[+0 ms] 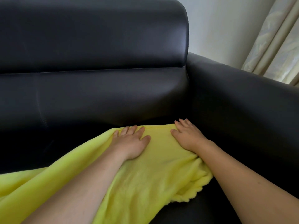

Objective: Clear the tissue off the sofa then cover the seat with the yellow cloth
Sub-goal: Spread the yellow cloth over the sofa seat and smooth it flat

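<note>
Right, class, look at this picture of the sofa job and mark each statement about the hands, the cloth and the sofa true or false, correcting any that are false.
1. Both hands lie flat, palms down, on the yellow cloth. True: the left hand and the right hand press on it with fingers spread.
2. The cloth already covers the whole seat. False: bare black seat shows to the right and left of it.
3. A tissue lies on the backrest. False: the backrest is bare, and no tissue is in view.
4. A pale curtain hangs beyond the armrest. True.
5. The sofa is brown. False: it is black.
</note>
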